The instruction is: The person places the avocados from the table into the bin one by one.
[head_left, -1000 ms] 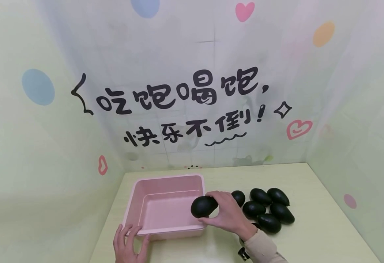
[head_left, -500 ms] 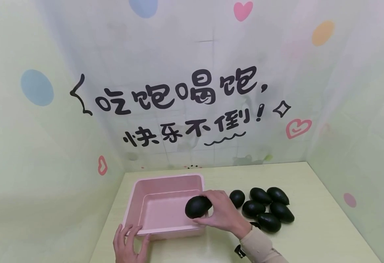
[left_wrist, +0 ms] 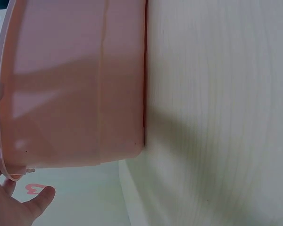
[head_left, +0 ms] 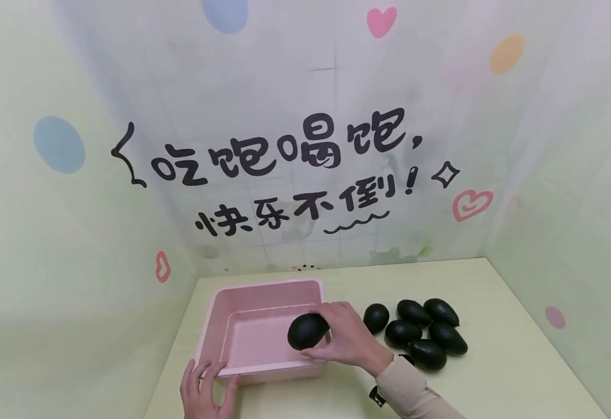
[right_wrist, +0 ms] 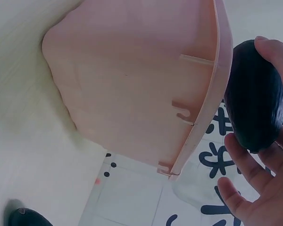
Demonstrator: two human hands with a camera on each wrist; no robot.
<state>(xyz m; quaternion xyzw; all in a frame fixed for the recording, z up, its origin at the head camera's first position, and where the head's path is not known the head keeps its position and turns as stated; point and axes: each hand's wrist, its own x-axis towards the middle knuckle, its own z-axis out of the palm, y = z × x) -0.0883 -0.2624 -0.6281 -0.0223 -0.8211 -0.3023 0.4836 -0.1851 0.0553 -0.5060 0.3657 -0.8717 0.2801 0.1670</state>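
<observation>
My right hand (head_left: 344, 337) grips a dark, almost black avocado (head_left: 306, 331) between thumb and fingers. The avocado is above the right side of a pink plastic basin (head_left: 263, 368), and the right wrist view shows that avocado (right_wrist: 254, 96) just beyond the basin rim (right_wrist: 224, 61). My left hand (head_left: 206, 390) holds the basin's front left corner, with fingers over the rim and the thumb against its front. In the left wrist view one finger (left_wrist: 42, 197) sticks out clear of the basin wall (left_wrist: 75, 94). The visible part of the basin floor is bare.
Several dark avocados (head_left: 427, 354) lie grouped on the pale wooden table (head_left: 494, 361) to the right. One avocado (head_left: 376, 318) sits apart, nearer my right hand. Printed cloth walls (head_left: 441, 233) enclose the table at the back and both sides.
My right hand has moved a little left with the avocado, further over the basin. My left hand stays at the basin corner. The head view has shifted slightly.
</observation>
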